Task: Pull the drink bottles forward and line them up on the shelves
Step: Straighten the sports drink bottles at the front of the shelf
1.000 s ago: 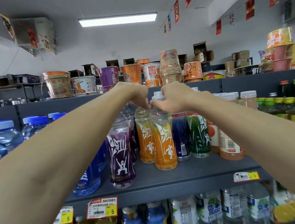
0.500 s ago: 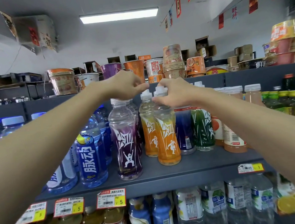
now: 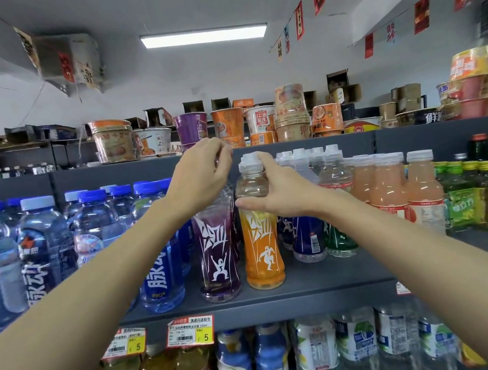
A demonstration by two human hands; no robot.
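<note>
Orange bottle [image 3: 260, 238]: standing upright near the shelf's [image 3: 325, 282] front edge, long axis vertical, white cap pointing up, clear neck, orange sleeve showing a white figure.
Purple bottle [image 3: 216, 249]: standing upright just beside it on the left, same design, its cap hiding behind the left hand.
Right hand [image 3: 280, 192]: wrapping around the orange bottle's clear neck.
Left hand [image 3: 201, 174]: curling over the purple bottle's top; actual grip unclear.
Blue bottles [image 3: 41, 246]: crowding the shelf's left end.
</note>
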